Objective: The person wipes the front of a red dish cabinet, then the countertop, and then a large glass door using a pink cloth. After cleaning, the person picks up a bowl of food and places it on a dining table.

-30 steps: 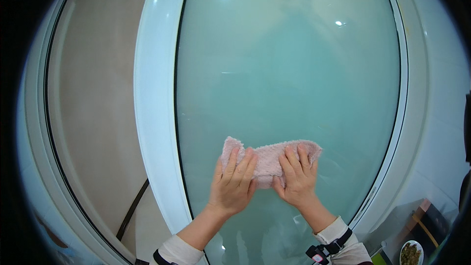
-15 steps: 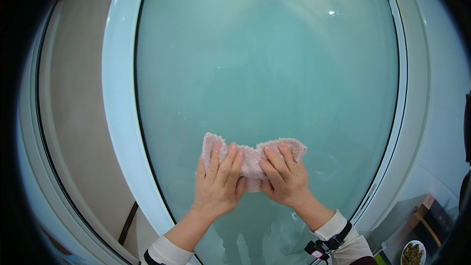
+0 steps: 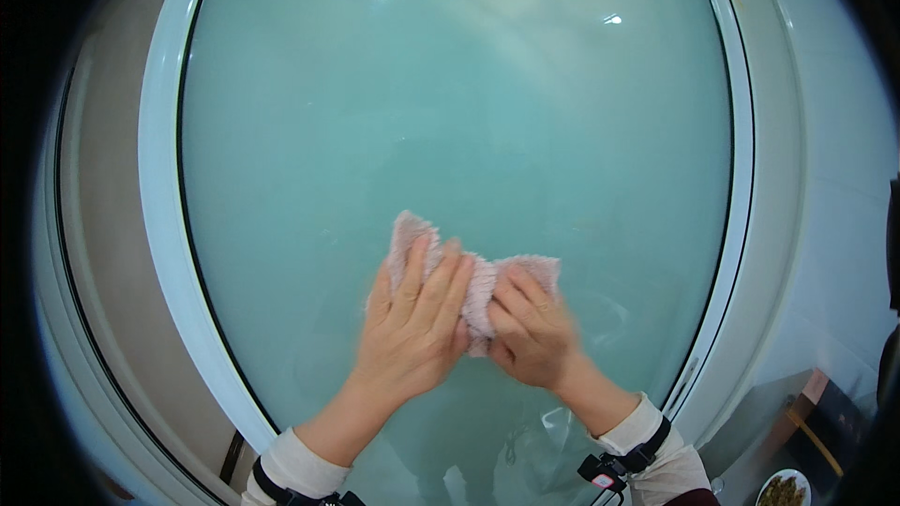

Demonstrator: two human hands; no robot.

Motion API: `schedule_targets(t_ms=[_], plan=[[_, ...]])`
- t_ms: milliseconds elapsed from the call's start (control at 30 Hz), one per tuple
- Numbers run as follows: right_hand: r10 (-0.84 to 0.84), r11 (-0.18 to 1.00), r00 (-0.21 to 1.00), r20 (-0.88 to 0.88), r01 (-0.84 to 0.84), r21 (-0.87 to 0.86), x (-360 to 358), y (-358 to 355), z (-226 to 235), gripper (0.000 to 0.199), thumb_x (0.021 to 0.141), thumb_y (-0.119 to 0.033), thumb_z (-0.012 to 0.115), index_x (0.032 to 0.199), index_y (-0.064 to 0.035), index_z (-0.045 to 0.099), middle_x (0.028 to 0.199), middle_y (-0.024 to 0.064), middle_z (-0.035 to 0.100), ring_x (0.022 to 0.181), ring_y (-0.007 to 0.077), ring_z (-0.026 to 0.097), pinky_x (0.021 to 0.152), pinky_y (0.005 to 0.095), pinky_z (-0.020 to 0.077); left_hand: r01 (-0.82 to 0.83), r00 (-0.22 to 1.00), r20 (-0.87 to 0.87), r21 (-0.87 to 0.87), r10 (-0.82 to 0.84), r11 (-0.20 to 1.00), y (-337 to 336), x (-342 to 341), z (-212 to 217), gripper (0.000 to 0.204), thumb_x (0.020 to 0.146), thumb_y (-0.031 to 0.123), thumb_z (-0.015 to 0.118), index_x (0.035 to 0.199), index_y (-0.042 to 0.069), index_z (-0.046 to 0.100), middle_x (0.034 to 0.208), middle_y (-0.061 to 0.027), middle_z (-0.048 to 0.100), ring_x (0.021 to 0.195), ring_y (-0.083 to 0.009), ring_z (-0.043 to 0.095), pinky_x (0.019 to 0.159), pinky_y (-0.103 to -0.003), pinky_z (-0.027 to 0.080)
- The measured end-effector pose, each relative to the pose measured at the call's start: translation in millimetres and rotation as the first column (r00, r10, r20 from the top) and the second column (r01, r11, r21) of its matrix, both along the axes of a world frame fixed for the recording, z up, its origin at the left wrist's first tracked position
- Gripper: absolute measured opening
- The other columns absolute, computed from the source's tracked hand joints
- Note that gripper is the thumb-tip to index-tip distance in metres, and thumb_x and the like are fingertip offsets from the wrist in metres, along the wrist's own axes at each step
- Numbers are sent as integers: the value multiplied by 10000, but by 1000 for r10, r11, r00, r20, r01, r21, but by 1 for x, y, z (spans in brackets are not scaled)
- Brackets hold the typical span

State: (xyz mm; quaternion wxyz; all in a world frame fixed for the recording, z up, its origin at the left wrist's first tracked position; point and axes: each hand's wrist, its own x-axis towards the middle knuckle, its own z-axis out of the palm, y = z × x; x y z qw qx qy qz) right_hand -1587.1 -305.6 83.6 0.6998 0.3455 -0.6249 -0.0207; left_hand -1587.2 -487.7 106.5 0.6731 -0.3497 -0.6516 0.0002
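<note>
In the head view, glass (image 3: 450, 159) lies behind the fingers, its white frame (image 3: 161, 178) well to their left. Far to their lower right, the picture's edge cuts off a dish (image 3: 800, 477) of food. The pink cloth (image 3: 479, 295) is bunched against the glass, partly hidden beneath both hands: the left hand (image 3: 412, 328) laid over it, fingers extended; the right hand (image 3: 532, 330) curled, grasping it.

A fluffy pale-pink cloth (image 3: 479, 300) is lying bunched against a glossy greenish glass pane (image 3: 450, 150), its middle creasing, its left end pointing upward, its right end spreading outward.
</note>
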Motion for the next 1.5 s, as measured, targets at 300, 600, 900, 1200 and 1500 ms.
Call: schedule_targets(t_ms=[300,600,900,1200,1500], plan=[[-54,967,999,10,54,-249,24,2,34,512,799,-117,539,1278,35,442,1356,229,387,1245,425,363,1015,528,292,74,991,-108,-29,-77,997,7,23,51,502,757,221,574,1219,28,539,1319,-114,479,1290,-310,372,1009,-473,304],[-35,976,996,83,52,-213,58,-78,89,571,790,-234,617,1288,-3,459,1361,277,341,1245,452,339,996,513,310,-45,997,-54,101,51,994,-77,57,93,550,795,247,583,1288,31,471,1378,-113,412,1305,-319,337,1023,-475,286],[55,992,991,119,-41,-116,47,-139,55,537,722,-157,652,1226,-24,521,1313,237,422,1206,406,425,930,480,396,-178,977,137,123,161,976,-118,73,36,533,783,184,583,1264,-18,477,1348,-162,427,1253,-387,372,964,-512,327],[73,991,961,266,-101,91,62,-129,-46,365,791,-139,547,1138,-31,581,1281,144,485,1222,294,446,983,410,366,-251,928,286,5,239,968,-124,83,-71,507,728,253,641,1155,-11,571,1327,-145,458,1240,-345,405,929,-485,371],[47,993,976,213,-69,97,60,-112,-24,340,774,-126,542,1102,-49,592,1260,106,504,1194,255,467,941,440,386,-226,956,188,-12,224,974,-119,77,-56,490,766,280,603,1161,-7,566,1328,-135,463,1267,-331,389,943,-471,351]])
